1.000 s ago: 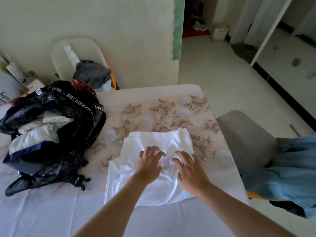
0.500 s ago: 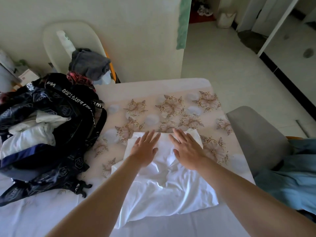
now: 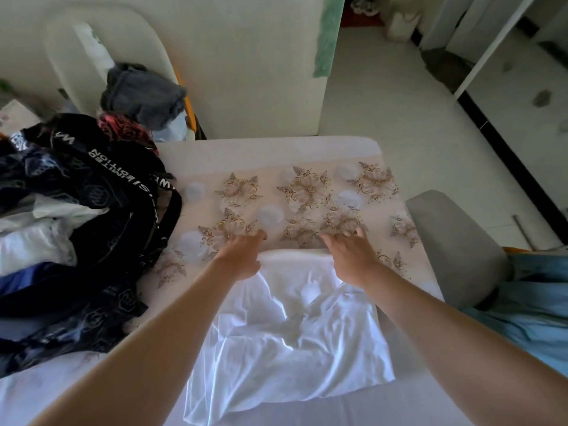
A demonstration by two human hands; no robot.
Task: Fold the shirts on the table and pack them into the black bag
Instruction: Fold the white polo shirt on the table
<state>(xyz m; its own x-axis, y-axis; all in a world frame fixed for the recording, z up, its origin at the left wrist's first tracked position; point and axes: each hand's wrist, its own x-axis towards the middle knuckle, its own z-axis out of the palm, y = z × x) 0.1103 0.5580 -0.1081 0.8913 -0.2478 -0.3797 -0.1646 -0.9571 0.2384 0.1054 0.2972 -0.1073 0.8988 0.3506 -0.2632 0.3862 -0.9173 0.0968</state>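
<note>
Table (image 3: 307, 152), floral cloth.
Black bag (image 3: 101, 186): left side, open, garments already inside.
White shirt (image 3: 292, 348): centre-near, part-folded, wrinkled.
Left hand (image 3: 242, 256), right hand (image 3: 350, 256): both flat, fingers straight, grasping nothing. They have slid from the shirt's middle to its far edge.
Judged: smoothing pass ended, next fold due, this shirt unpacked.
</note>
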